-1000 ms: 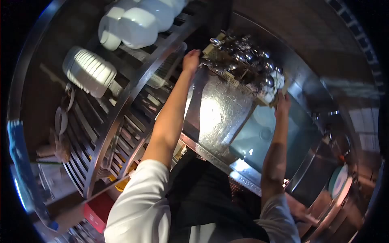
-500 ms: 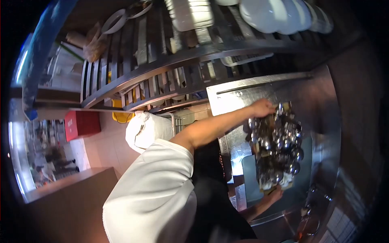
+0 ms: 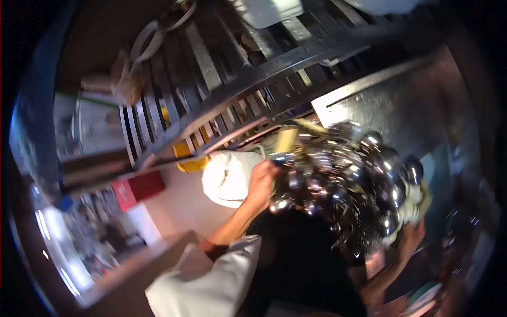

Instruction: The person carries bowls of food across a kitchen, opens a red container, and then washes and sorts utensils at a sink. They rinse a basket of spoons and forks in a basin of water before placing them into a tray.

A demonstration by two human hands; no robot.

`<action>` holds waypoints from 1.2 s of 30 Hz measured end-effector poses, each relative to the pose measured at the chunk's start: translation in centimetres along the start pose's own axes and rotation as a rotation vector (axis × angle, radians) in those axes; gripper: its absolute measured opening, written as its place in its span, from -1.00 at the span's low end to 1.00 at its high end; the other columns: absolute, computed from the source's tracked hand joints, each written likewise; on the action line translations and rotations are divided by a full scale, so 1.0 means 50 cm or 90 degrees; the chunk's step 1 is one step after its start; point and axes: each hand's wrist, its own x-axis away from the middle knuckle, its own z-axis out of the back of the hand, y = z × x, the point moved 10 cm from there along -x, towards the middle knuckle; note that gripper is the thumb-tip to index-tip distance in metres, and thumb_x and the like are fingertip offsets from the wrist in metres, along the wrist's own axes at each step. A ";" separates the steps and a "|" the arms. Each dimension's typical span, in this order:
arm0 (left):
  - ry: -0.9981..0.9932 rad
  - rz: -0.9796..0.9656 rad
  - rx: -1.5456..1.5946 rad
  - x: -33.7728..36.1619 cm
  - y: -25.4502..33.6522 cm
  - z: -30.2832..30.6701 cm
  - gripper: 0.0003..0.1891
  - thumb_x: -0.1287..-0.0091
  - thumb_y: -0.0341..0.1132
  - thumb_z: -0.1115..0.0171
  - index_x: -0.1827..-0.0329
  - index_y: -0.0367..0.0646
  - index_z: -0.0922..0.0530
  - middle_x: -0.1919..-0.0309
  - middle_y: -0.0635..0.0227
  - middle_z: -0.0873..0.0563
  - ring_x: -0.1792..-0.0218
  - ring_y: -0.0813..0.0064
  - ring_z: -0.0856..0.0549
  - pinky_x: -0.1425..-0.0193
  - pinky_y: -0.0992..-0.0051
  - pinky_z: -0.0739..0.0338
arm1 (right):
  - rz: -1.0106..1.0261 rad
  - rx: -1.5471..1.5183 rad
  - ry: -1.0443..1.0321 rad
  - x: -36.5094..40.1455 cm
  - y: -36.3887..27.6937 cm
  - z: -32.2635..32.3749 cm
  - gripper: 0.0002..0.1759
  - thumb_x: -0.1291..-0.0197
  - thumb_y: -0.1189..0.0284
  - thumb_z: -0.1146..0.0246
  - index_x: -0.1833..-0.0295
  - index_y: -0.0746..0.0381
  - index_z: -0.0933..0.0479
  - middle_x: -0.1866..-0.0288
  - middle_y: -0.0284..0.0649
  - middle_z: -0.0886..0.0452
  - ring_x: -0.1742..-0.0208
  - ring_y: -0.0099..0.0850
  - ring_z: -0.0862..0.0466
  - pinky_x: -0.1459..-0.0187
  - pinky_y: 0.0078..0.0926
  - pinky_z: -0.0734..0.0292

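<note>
A cream-coloured tray or basket (image 3: 285, 140), full of shiny metal utensils (image 3: 338, 185) with rounded ends, is held between my hands and blurred by motion. At its left end my left hand (image 3: 261, 182) is closed on the edge. The right hand (image 3: 413, 238) grips the opposite end at the lower right, beside several whitish rounded pieces (image 3: 411, 206). Which utensils lie underneath cannot be made out.
A slatted metal rack (image 3: 211, 113) with white dishes (image 3: 272, 11) runs across the top. Behind the load is a steel counter (image 3: 391, 108) with a sink. A white bag (image 3: 227, 177), a red box (image 3: 138, 189) and a yellow object (image 3: 191, 164) are at left.
The loaded tray has come away from the sink, towards my body and leftward in view, with both hands still on it. The camera view has tilted.
</note>
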 end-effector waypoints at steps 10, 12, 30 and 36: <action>0.223 -0.049 0.108 0.087 0.005 0.606 -0.64 -0.54 -0.29 0.04 -0.27 -0.27 -0.50 -0.11 0.09 -0.69 -0.02 0.13 -0.76 -0.11 0.03 -0.74 | 0.077 0.191 -0.368 -0.009 0.130 -0.743 -0.59 -0.07 0.49 -0.22 -0.08 0.35 -0.61 0.12 -0.03 -0.71 0.17 -0.24 -0.73 0.05 -0.30 -0.59; 0.284 -0.048 0.051 0.002 -0.045 0.756 -0.65 -0.50 -0.31 -0.02 -0.24 -0.29 -0.51 -0.07 0.10 -0.71 0.00 0.14 -0.76 -0.07 0.09 -0.75 | 0.089 0.236 -0.381 -0.035 0.178 -0.884 -0.60 -0.03 0.43 -0.25 -0.02 0.35 -0.63 0.13 0.08 -0.71 0.15 -0.11 -0.76 0.06 -0.20 -0.60; 0.346 -0.083 0.190 -0.431 -0.080 0.989 -0.60 -0.46 -0.13 -0.04 -0.09 -0.26 -0.64 0.00 0.07 -0.73 0.04 0.15 -0.74 -0.07 0.05 -0.62 | 0.326 0.253 -0.363 0.112 0.162 -0.842 -0.77 -0.32 0.46 -0.13 0.01 0.26 -0.62 0.09 -0.02 -0.67 0.03 0.02 -0.68 -0.02 -0.06 -0.59; 0.929 -0.149 -0.523 -0.130 0.094 0.878 -0.73 -0.42 -0.28 -0.12 0.10 -0.29 -0.71 0.23 0.06 -0.79 0.25 0.24 -0.78 0.18 0.15 -0.60 | 0.096 0.291 0.118 0.184 0.263 -0.257 -0.75 -0.26 0.53 -0.18 -0.03 0.25 -0.62 0.07 -0.04 -0.64 0.02 0.01 -0.66 -0.06 -0.12 -0.58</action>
